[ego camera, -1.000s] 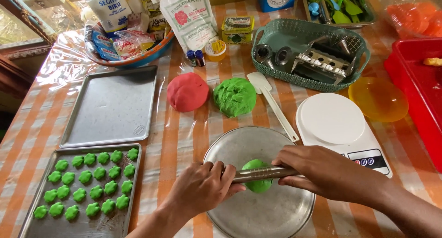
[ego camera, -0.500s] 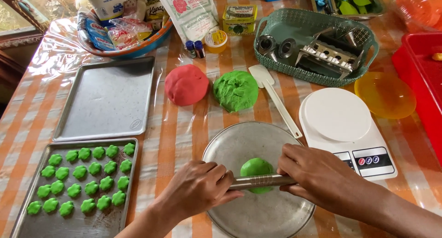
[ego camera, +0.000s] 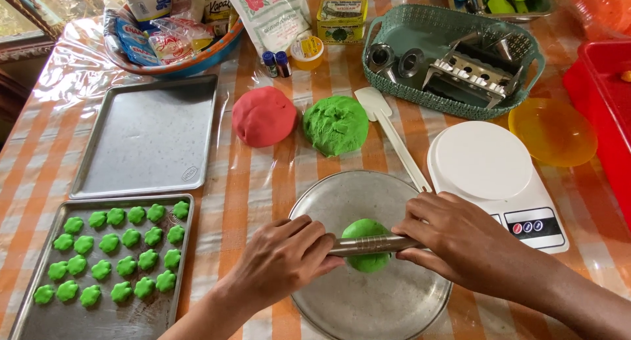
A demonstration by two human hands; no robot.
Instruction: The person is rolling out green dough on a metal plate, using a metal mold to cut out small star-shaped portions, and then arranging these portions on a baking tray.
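1. A metal tube is gripped at its ends by the left hand and right hand, both closed around it; the tube ends are hidden inside the fists.
2. The tube is laid across a green dough ball on a round metal plate, whose lower rim is cut off.
3. The forearms are cropped by the picture edge.

Bright even daylight, soft shadows beneath the fingers, glare on plastic table cover, sharp focus throughout
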